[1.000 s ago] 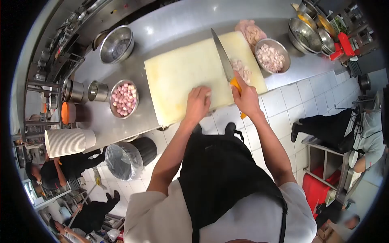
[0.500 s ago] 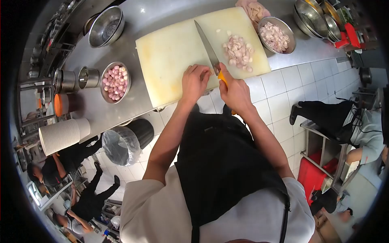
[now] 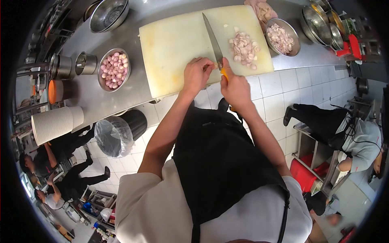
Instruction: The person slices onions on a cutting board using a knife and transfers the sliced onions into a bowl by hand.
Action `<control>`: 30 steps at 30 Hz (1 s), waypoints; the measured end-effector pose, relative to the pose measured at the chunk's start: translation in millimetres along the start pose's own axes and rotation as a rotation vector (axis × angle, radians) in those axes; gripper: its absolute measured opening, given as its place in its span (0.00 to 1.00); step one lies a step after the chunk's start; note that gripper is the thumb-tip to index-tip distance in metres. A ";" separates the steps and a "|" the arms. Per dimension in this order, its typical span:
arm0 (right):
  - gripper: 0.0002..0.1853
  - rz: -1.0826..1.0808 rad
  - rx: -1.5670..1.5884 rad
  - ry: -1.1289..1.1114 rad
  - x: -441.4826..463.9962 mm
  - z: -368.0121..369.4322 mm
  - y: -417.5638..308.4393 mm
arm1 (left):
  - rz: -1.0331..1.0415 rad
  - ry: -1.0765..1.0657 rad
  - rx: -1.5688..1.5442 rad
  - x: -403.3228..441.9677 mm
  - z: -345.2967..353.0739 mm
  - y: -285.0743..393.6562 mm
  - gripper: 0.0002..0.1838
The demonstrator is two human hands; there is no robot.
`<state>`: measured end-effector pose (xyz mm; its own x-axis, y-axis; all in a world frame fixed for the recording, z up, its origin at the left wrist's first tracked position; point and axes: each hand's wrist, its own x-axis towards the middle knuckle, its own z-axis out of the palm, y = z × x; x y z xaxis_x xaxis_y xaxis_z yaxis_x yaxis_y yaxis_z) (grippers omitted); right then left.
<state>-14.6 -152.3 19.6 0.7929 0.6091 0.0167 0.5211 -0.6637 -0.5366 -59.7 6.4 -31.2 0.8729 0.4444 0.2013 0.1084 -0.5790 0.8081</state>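
My right hand [image 3: 236, 90] is closed round the yellow handle of a kitchen knife [image 3: 211, 35], whose long blade points away over the white cutting board [image 3: 174, 48]. Fingers curled, my left hand [image 3: 197, 74] is at the board's near edge, beside the knife's heel. Its fingertips pinch a small pale shallot [image 3: 216, 65], mostly hidden by them. To the right of the blade lies a pile of sliced shallots [image 3: 244, 48], with a few loose bits above it.
Left of the board stands a metal bowl of whole peeled shallots [image 3: 114, 69]; on the right, another bowl holds sliced shallots [image 3: 280, 39]. A crumpled cloth [image 3: 263, 11] touches the board's far corner. A lined bin [image 3: 113, 137] stands below the counter. Several people are around.
The view has shifted slightly. My left fingertips have come closer to the knife's heel, and the right hand still grips the knife. The sliced pile looks much the same.
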 end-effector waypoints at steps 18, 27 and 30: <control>0.34 0.017 -0.015 0.005 -1.5 4.4 -7.0 | 0.010 0.032 0.008 1.1 3.6 -2.7 0.04; 0.34 0.022 -0.027 0.004 -1.6 1.1 -8.7 | 0.033 0.049 0.016 0.4 4.6 -4.5 0.04; 0.34 -0.003 -0.026 0.052 -1.4 7.4 -5.0 | 0.041 0.048 0.025 -0.7 3.4 -6.1 0.04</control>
<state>-20.6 -146.6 16.0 0.8061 0.5884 0.0625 0.5314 -0.6733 -0.5141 -59.3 7.4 -38.2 0.8531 0.4522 0.2604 0.0858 -0.6138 0.7848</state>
